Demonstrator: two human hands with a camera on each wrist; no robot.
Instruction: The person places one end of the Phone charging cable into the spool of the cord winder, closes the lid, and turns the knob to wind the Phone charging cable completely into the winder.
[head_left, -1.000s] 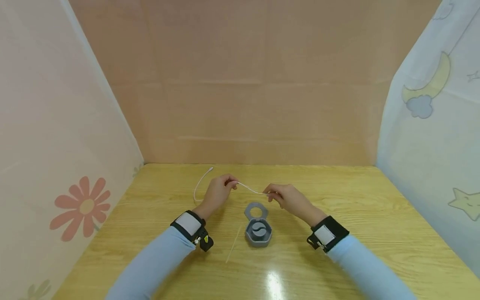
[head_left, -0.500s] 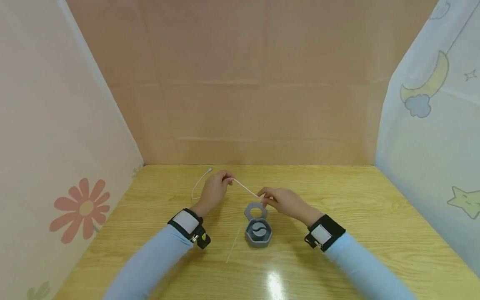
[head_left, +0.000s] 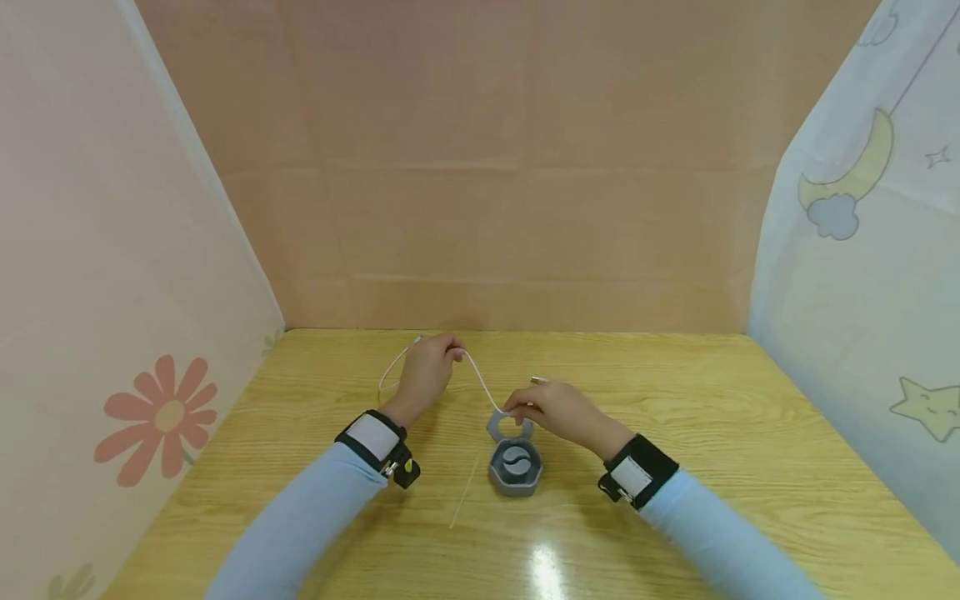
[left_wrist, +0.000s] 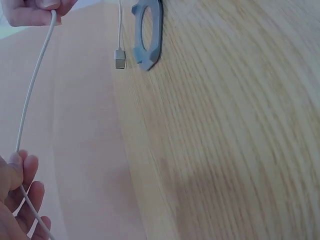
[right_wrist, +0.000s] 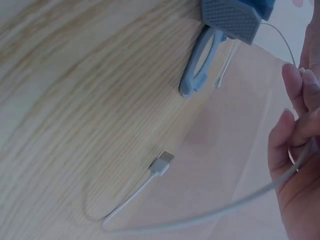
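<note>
- Your left hand pinches the white cable above the desk.
- Your right hand grasps the same cable just over the grey case.
- The case lies open, with its lid flat behind it and a pale swirl inside.

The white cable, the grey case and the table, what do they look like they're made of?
White cable: probably rubbery plastic, smooth and matte; it sags between the left hand and right hand, and its plug looks metallic. Grey case: seemingly moulded plastic, matte, with crisp hexagonal edges. Table: wood or wood-look laminate, glossy, showing grain and a light reflection.
</note>
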